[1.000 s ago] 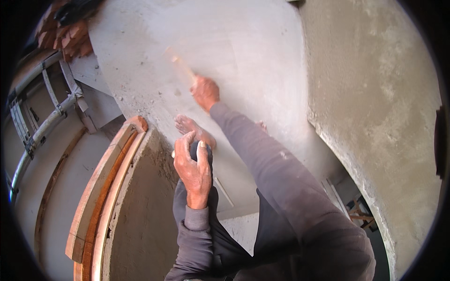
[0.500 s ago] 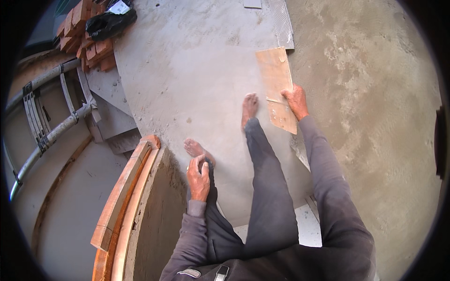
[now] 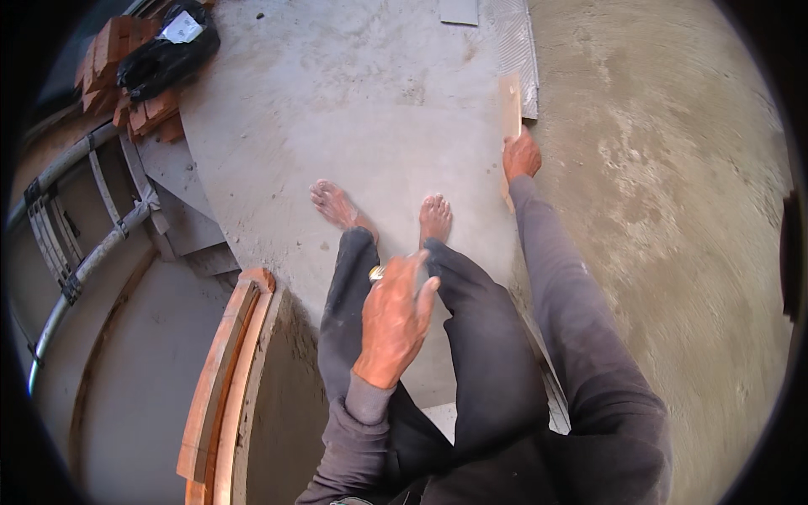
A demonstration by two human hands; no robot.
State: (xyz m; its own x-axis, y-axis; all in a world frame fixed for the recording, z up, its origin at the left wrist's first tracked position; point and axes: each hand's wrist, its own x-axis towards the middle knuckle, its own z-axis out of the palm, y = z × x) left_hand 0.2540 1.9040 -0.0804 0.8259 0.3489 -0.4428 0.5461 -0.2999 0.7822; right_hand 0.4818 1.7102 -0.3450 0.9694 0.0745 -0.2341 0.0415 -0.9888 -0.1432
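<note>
On the right, my right hand (image 3: 523, 155) is closed on a thin wooden board (image 3: 510, 101), which now shows narrow, nearly edge-on. The board's far end lies beside a ridged grey strip (image 3: 519, 50) along the border of the smooth grey surface. My left hand (image 3: 396, 316) hangs in front of my knees, its thumb apart from the index finger and nothing visible between them. Something small and shiny, perhaps a ring, shows at its left side (image 3: 376, 273). The undersides of the left fingers are hidden and slightly blurred.
My bare feet (image 3: 337, 206) stand on the smooth grey floor (image 3: 278, 126). To the left are a curved wooden-topped low wall (image 3: 220, 379), a drop with a metal rail (image 3: 101, 246), stacked bricks (image 3: 109, 50) and a black plastic bag (image 3: 172, 63). Rougher mortar (image 3: 656, 252) spreads rightward.
The board has turned from its broad face to nearly edge-on and moved away with my right hand. My left hand has risen and shifted right. The feet have stepped closer together.
</note>
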